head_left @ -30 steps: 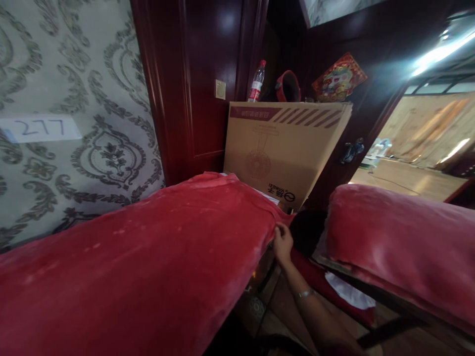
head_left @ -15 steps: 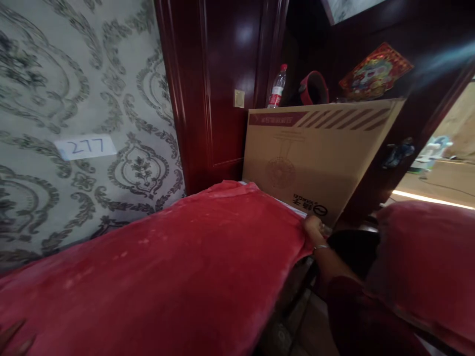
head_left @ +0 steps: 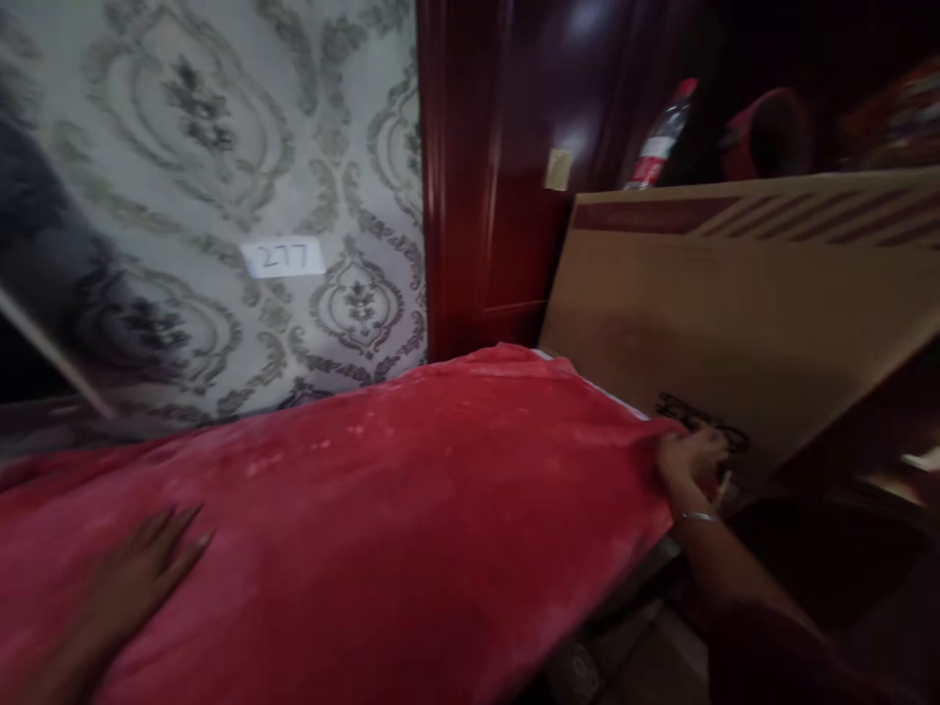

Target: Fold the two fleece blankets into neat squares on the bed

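A plush red blanket (head_left: 411,519) covers a long raised surface that runs from the lower left toward the middle right. My left hand (head_left: 147,568) lies flat on it at the lower left, fingers spread. My right hand (head_left: 686,455) grips the blanket's far corner, right next to a large cardboard box (head_left: 749,313). A thin bracelet sits on the right wrist. The picture is blurred from motion.
Patterned grey wallpaper with a white label reading 277 (head_left: 283,258) is behind the blanket. A dark red wooden door frame (head_left: 470,176) stands beside the box. A plastic water bottle (head_left: 657,142) and a red round object (head_left: 768,132) sit on the box.
The view has swung to the right and closer. My left hand has come into view and settled flat on the blanket. My right hand has moved along the edge to the corner by the box.
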A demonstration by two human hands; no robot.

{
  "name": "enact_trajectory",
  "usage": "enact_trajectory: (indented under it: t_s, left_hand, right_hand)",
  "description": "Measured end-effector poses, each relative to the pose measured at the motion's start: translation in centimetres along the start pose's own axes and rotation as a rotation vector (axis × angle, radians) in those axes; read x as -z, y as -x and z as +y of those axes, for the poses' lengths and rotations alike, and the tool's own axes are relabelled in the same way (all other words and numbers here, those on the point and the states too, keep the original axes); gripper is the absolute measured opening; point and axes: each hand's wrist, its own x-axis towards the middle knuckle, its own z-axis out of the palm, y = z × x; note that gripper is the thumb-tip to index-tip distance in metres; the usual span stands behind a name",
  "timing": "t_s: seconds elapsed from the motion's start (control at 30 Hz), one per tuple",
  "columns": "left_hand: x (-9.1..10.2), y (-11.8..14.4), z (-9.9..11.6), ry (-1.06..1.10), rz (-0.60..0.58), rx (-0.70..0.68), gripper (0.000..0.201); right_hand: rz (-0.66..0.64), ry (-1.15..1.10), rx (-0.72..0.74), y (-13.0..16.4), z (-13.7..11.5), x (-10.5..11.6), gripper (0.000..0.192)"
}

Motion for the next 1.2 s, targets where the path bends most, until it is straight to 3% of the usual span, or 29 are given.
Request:
enact_trajectory:
  t_s: [0.1,0.27,0.4,0.53,0.7,0.8,0.9,1.07,1.2]
  left_hand:
    - [-0.3,0.7,0.3,0.092,0.054,0.107,0.049]
    - [1.3,2.2,1.1,0.247,0.098,0.135,0.037]
    - [2.5,3.7,-0.3,0.273,0.093,0.168,0.027]
    - [2.9,4.4,-2.3,0.317,0.047,0.165,0.019]
    - [1.7,3.7,-3.0,0.353,0.039,0.139,0.010]
    - [0.6,3.3,-3.1,0.338,0.056,0.143,0.003]
    - [-0.1,3.3,-3.1,0.326,0.064,0.132,0.008]
    - [0.3,3.7,-2.4,0.311,0.104,0.125,0.014]
    - [1.6,4.2,-1.4,0.290,0.163,0.153,0.014]
  right_hand:
    - [-0.161,-0.218,0.220,3.5,-4.2,-2.3,0.034]
    - [-0.679,-0.539,0.510,14.0,-13.2,-5.3,0.029]
    - [-1.025,-0.678,0.675,22.3,-19.2,-5.7,0.026]
    - [-1.201,-0.662,0.755,27.4,-23.9,-6.6,0.019]
    - [-1.247,-0.628,0.801,31.1,-26.5,-8.3,0.015]
    - [-1.248,-0.596,0.836,32.5,-26.3,-8.9,0.013]
    - [-1.222,-0.569,0.877,33.5,-25.5,-9.1,0.012]
    - [-1.150,-0.545,0.959,34.0,-24.8,-8.8,0.017]
    - [-1.001,-0.543,0.995,34.0,-24.8,-8.5,0.021]
